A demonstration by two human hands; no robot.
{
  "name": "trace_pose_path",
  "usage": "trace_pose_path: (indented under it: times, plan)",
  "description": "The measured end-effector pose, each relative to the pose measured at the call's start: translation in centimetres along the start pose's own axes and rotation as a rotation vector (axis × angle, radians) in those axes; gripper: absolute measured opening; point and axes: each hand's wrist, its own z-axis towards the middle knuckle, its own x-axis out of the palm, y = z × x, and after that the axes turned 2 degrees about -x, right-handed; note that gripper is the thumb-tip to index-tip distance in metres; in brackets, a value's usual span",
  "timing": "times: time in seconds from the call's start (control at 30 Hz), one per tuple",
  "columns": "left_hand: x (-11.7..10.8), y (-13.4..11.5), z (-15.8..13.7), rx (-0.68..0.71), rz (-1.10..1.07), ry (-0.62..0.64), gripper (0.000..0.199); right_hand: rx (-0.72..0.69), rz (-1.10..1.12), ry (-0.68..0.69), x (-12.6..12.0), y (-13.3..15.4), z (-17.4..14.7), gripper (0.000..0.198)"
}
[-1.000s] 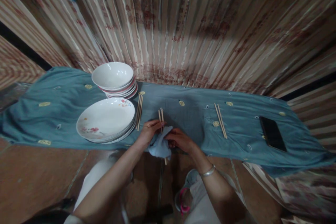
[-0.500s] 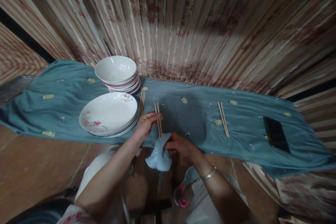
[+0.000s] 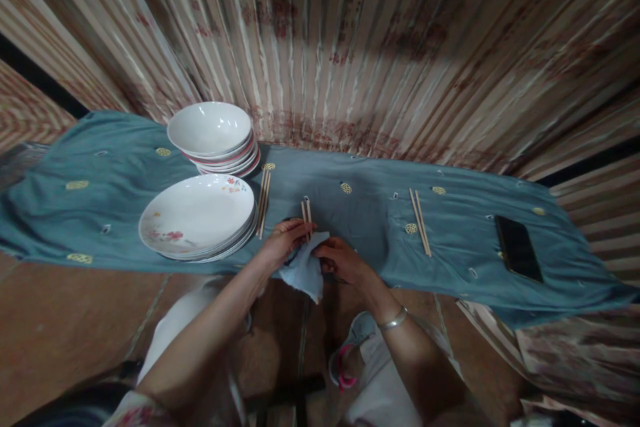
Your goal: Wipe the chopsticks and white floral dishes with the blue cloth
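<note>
Near the table's front edge, my left hand [image 3: 287,240] is closed on a pair of wooden chopsticks [image 3: 307,212], whose upper ends stick out above the fingers. A light blue cloth [image 3: 306,270] is wrapped about their lower part and hangs down over the edge. My right hand [image 3: 344,259] pinches this cloth from the right side, close to the left fingers. The chopsticks' lower ends are hidden by the cloth. More chopsticks [image 3: 263,203] lie left of my hands, beside the plates. Another pair of chopsticks [image 3: 420,221] lies to the right on the tablecloth.
A stack of white flowered plates [image 3: 200,213] stands on the left, with a stack of white bowls [image 3: 213,130] behind it. A black phone [image 3: 519,248] lies at the right on the green tablecloth [image 3: 465,233]. A pleated curtain [image 3: 320,47] hangs behind the table.
My right hand and the cloth have moved up along the chopsticks, closer to my left hand. Less of the chopsticks shows. The view has shifted slightly.
</note>
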Motion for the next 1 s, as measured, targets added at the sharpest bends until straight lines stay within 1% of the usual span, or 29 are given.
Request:
trace_pose_path:
  times: [0.1, 0.23, 0.33, 0.57, 0.63, 0.7, 0.8, 0.9, 1.0]
  plan:
    - [-0.2, 0.0, 0.2, 0.02, -0.001, -0.043, 0.029, 0.011, -0.028, 0.032, 0.2, 0.0, -0.4, 0.02]
    - [-0.7, -0.1, 0.6, 0.08, 0.002, -0.136, 0.026, 0.035, -0.111, 0.139, 0.6, 0.3, -1.2, 0.015]
    - [-1.0, -0.2, 0.8, 0.106, -0.012, -0.192, 0.026, 0.055, -0.175, 0.196, 0.9, 0.3, -1.7, 0.014]
    - [-1.2, -0.6, 0.8, 0.125, -0.041, -0.253, 0.029, 0.07, -0.236, 0.263, 1.0, 0.3, -1.8, 0.015]
    - [-1.1, -0.5, 0.8, 0.118, -0.035, -0.251, 0.029, 0.068, -0.232, 0.254, 1.0, 0.4, -1.8, 0.014]
    - [-0.8, -0.1, 0.8, 0.11, -0.029, -0.233, 0.029, 0.041, -0.209, 0.215, 1.0, 0.6, -1.8, 0.014]
    - [-0.2, 0.6, 0.6, 0.093, -0.002, -0.17, 0.029, 0.002, -0.152, 0.143, 0.8, 0.8, -1.6, 0.017]
    - [0.3, 1.0, 0.3, 0.076, 0.009, -0.123, 0.029, -0.004, -0.112, 0.104, 0.5, 0.7, -1.2, 0.021]
    - [0.3, 1.0, 0.3, 0.074, -0.001, -0.133, 0.03, 0.0, -0.101, 0.082, 0.5, 0.4, -1.0, 0.022]
